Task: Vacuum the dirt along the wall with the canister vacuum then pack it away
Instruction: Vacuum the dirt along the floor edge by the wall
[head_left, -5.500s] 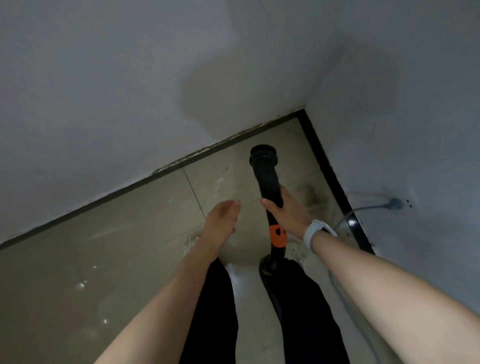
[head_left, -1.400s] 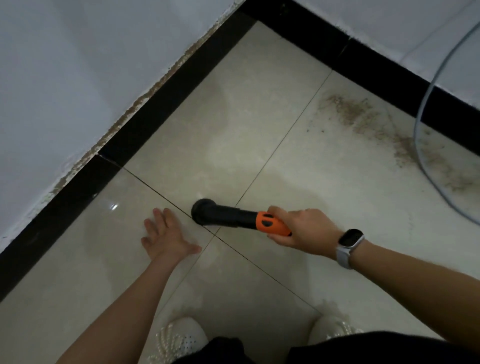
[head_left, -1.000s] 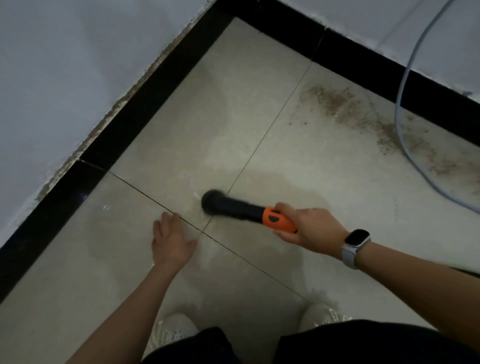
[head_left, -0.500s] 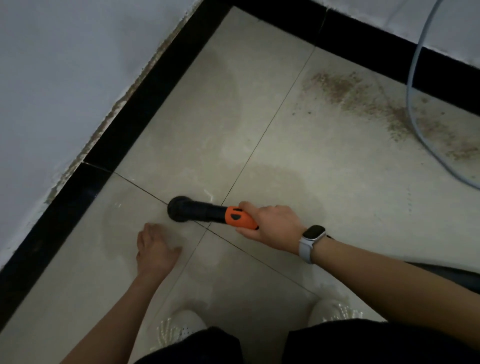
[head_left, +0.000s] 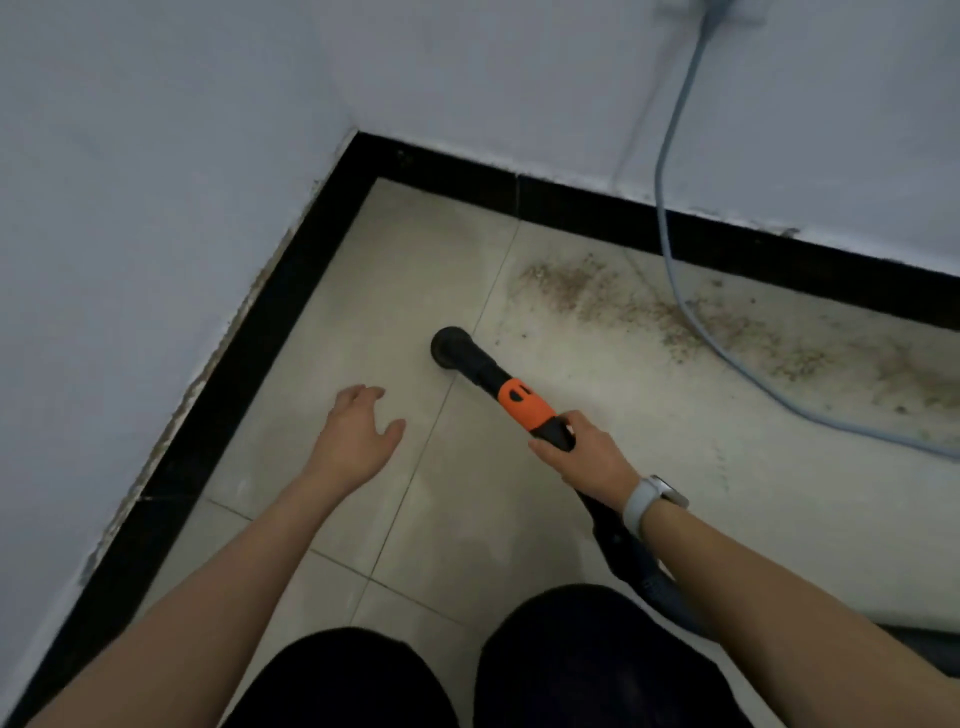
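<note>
My right hand (head_left: 584, 457) grips the black vacuum wand (head_left: 485, 371) just behind its orange collar (head_left: 522, 404). The round nozzle end (head_left: 451, 347) points down at the beige floor tile near the room corner. A band of brown dirt (head_left: 649, 306) lies along the right wall's black skirting, to the right of the nozzle and apart from it. My left hand (head_left: 358, 434) hovers over the tile left of the wand with relaxed fingers and holds nothing. The canister body is out of view.
A grey power cord (head_left: 675, 249) drops from a wall socket at the top right, crosses the dirt and runs off right along the floor. Black skirting (head_left: 249, 353) lines both walls of the corner. My dark-trousered knees fill the bottom edge.
The view has shifted toward the corner. My right hand has slid back behind the orange collar and swung the nozzle toward the dirt. My left hand has lifted off the floor.
</note>
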